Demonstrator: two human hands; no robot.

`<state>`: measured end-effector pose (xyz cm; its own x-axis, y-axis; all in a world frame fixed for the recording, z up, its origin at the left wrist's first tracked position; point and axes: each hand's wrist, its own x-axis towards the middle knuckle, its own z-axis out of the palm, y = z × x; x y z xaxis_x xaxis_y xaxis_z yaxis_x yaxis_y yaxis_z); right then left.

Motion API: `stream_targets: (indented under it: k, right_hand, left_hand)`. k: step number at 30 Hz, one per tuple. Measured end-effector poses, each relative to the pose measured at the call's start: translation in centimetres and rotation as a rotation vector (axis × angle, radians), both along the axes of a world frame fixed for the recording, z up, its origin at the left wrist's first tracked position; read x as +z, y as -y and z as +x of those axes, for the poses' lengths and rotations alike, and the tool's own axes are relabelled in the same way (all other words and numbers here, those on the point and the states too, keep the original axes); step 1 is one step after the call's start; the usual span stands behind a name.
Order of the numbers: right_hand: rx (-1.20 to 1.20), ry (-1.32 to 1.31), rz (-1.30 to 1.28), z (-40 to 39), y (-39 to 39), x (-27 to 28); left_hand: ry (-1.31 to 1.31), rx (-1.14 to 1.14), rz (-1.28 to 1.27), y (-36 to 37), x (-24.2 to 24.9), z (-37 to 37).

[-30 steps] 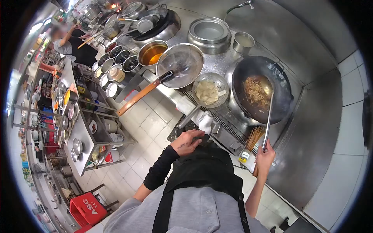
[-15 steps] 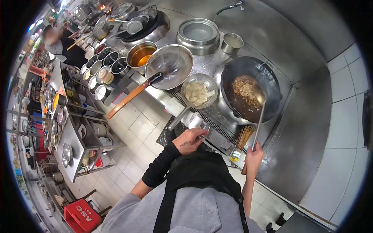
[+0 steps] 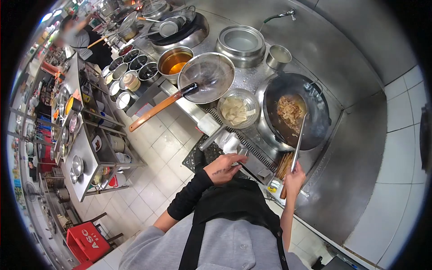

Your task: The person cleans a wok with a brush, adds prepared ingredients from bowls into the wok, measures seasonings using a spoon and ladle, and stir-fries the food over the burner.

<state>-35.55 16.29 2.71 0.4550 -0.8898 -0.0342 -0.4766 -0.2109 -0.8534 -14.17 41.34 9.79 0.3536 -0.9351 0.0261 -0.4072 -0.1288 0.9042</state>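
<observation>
My right hand (image 3: 294,179) is closed around the handle of a long metal ladle (image 3: 299,144), whose wooden end shows below my fist. The ladle's bowl rests in the wok (image 3: 318,128) at the right, against a heap of brown stir-fried food (image 3: 290,109) that looks like noodles. Near the front edge of the stove is my left hand (image 3: 224,168), fingers stretched to the right and thumb apart, with nothing visible in it. Beyond that hand, a perforated strainer (image 3: 253,100) holds pale flat pieces (image 3: 235,110).
A mesh skimmer (image 3: 207,76) with a wooden handle lies across a pot of amber liquid (image 3: 174,62). Several sauce containers (image 3: 147,71) stand to its left. Bamboo sticks (image 3: 283,165) sit beside the wok. Another person (image 3: 83,40) works at the far left.
The view has shifted, so the stove sits slightly right and lower. My left hand's fingers have straightened and parted. My right hand still grips the ladle in the wok.
</observation>
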Motion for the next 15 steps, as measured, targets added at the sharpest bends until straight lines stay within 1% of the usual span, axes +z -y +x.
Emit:
stream_targets:
  k: [2,3,6,7,8,10,11,12,13,15]
  right_hand:
    - [-0.035,-0.159,-0.052,-0.8,-2.4,3.0]
    - [-0.022,-0.17,-0.082,-1.0,-2.8,3.9]
    - [-0.041,-0.257,0.194,-2.2,-3.4,7.9]
    - [0.036,-0.161,0.151,-3.4,-3.1,7.3]
    - [0.058,-0.159,0.187,-3.9,-3.2,7.9]
    - [0.102,-0.15,0.261,-4.4,-3.6,9.4]
    - [0.087,-0.156,0.289,-4.2,-3.9,9.3]
    - [0.078,-0.16,0.316,-4.0,-4.0,8.9]
    - [0.145,-0.217,0.028,-4.2,-3.5,5.6]
    - [0.041,-0.249,-0.067,-2.6,-3.5,3.5]
  left_hand:
    - [0.009,0.033,0.029,-0.8,-0.2,0.1]
    - [0.013,0.034,0.041,-1.0,-0.2,0.2]
    - [0.006,0.05,0.085,-1.2,-0.1,0.3]
    - [0.028,0.027,0.069,-1.1,-0.2,0.5]
    - [-0.055,0.031,0.135,-0.8,0.3,0.5]
    - [-0.027,0.016,0.102,-0.4,0.2,0.6]
    - [0.009,-0.001,0.079,-0.4,-0.8,0.8]
    - [-0.005,-0.014,0.108,-0.1,-0.1,0.9]
    - [-0.003,-0.035,0.098,0.0,-0.5,1.0]
    - [-0.004,-0.064,0.102,0.3,-0.7,0.8]
